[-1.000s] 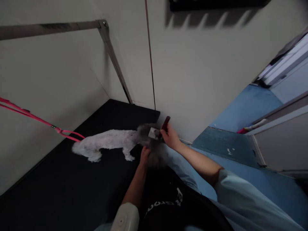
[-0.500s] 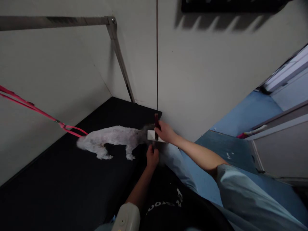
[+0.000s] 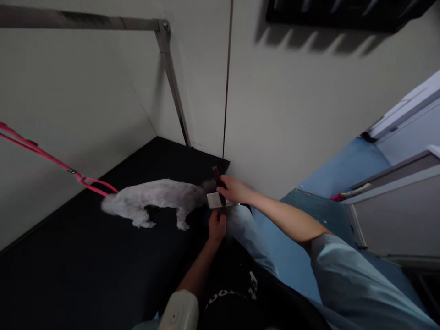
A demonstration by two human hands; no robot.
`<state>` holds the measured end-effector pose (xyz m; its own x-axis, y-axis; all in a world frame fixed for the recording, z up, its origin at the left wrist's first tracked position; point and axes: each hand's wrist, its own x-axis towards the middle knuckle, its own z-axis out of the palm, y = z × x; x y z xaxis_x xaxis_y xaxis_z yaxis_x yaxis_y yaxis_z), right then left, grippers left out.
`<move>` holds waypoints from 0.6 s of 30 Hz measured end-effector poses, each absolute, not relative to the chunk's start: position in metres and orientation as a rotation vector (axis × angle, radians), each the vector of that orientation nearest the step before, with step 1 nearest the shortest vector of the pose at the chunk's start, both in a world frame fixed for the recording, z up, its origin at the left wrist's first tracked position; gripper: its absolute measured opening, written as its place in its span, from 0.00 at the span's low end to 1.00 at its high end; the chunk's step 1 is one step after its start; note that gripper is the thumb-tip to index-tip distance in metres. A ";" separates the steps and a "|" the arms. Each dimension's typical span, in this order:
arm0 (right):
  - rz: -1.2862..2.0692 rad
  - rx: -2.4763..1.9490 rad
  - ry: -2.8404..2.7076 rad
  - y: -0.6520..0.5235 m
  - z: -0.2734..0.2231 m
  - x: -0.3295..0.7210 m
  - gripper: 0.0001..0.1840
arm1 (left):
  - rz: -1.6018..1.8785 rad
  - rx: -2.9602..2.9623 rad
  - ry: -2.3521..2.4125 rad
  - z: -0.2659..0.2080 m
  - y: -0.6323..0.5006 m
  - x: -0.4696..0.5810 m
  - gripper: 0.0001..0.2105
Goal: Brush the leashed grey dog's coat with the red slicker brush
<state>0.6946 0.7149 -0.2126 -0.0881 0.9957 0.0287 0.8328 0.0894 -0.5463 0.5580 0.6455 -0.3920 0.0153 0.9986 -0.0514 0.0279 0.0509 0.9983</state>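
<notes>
A white, close-clipped dog [image 3: 158, 195] stands on the black table, its rear end toward my hands, with darker, blurred fur there. My right hand [image 3: 233, 189] is closed around the dark red handle of a slicker brush [image 3: 213, 200], whose pale, flat head lies just behind the dog's rear. Directly below the brush head, my left hand [image 3: 217, 228] is closed, thumb and fingers together. What it holds, if anything, is hidden by the fingers and the dark background.
Pink leash [image 3: 51, 158] runs from the left to the dog's front end. A metal arm [image 3: 173, 85] rises at the table's [image 3: 103, 261] back edge beside the wall. A black rack [image 3: 330, 18] hangs upper right. Blue floor [image 3: 278, 243] lies to the right.
The brush has come slightly down and toward me, its handle now tilting left. My left hand stays nearly in place. The dog appears a little farther left as the view shifts.
</notes>
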 end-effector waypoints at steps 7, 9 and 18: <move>0.451 -1.838 -2.005 0.715 -0.218 0.690 0.08 | 1.088 1.234 1.320 -0.397 0.637 0.555 0.08; 0.550 -1.906 -2.059 0.715 -0.220 0.685 0.06 | 1.094 1.246 1.357 -0.400 0.635 0.555 0.09; 0.635 -1.923 -2.017 0.720 -0.217 0.675 0.08 | 1.260 1.119 1.366 -0.413 0.618 0.554 0.22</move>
